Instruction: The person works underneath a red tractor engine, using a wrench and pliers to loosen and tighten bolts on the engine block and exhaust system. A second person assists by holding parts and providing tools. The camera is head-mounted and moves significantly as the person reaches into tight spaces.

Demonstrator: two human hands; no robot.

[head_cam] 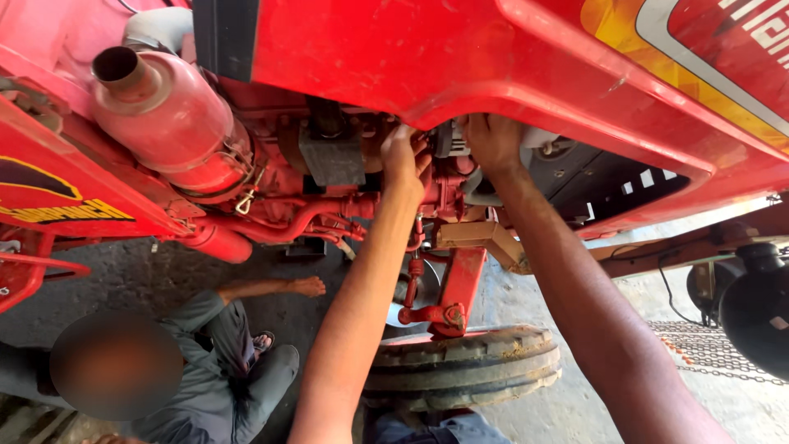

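Observation:
Both my arms reach up into the red engine point(329, 197) of a tractor, under its red bonnet point(460, 66). My left hand point(403, 156) presses against a part at the engine's side, fingers curled, what it grips is hidden. My right hand point(491, 140) rests on a grey and white component point(450, 140) just under the bonnet edge; whether it holds anything cannot be made out.
A red cylindrical air cleaner point(168, 115) sticks out at the upper left. A black front tyre point(464, 366) lies below my arms. A person in grey clothes point(222, 362) sits on the concrete floor at lower left. A chain-link mat point(707, 349) lies at right.

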